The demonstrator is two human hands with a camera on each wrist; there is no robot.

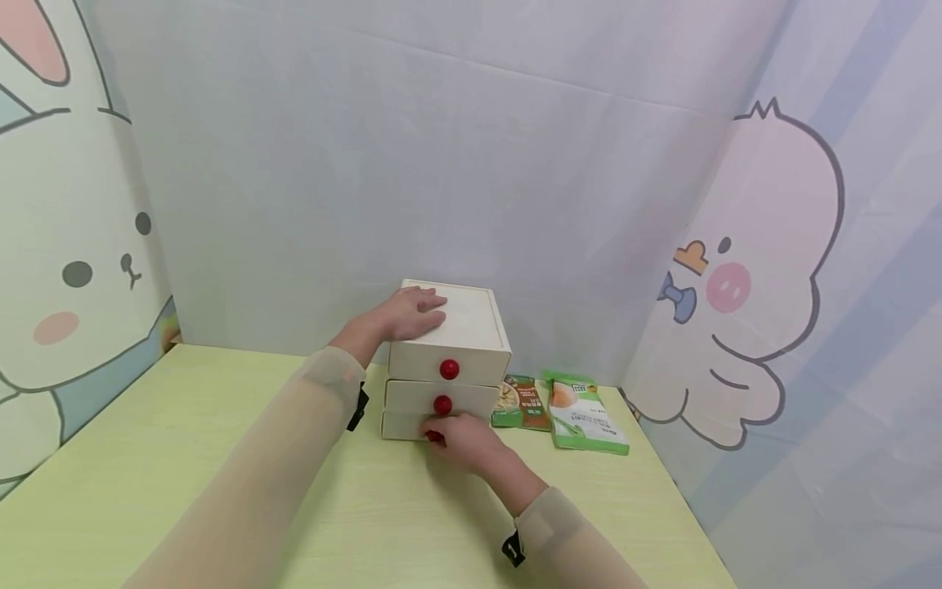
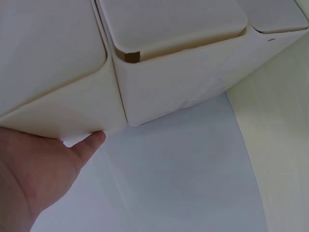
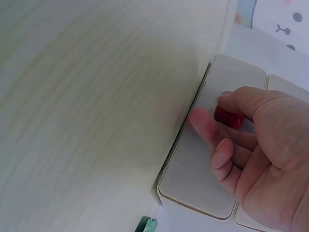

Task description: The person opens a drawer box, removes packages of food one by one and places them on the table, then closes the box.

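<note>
A small white chest of three drawers [image 1: 482, 366] stands against the back curtain, each drawer with a round red knob. My left hand [image 1: 408, 314] rests on its top with the fingers spread, the thumb at the edge in the left wrist view. At the lowest drawer [image 1: 401, 426], my right hand [image 1: 465, 443] pinches the red knob [image 3: 228, 118] between thumb and fingers, seen closely in the right wrist view. Above it are the middle red knob [image 1: 442, 405] and the top red knob [image 1: 449, 369]. The lowest drawer's front is partly covered by the right hand.
Right of the chest lie a brown and green food packet [image 1: 524, 402] and a white and green food packet [image 1: 586, 415]. Both are on the pale yellow-green table [image 1: 353, 523]. Curtains [image 1: 309, 180] with cartoon animals enclose the back and sides.
</note>
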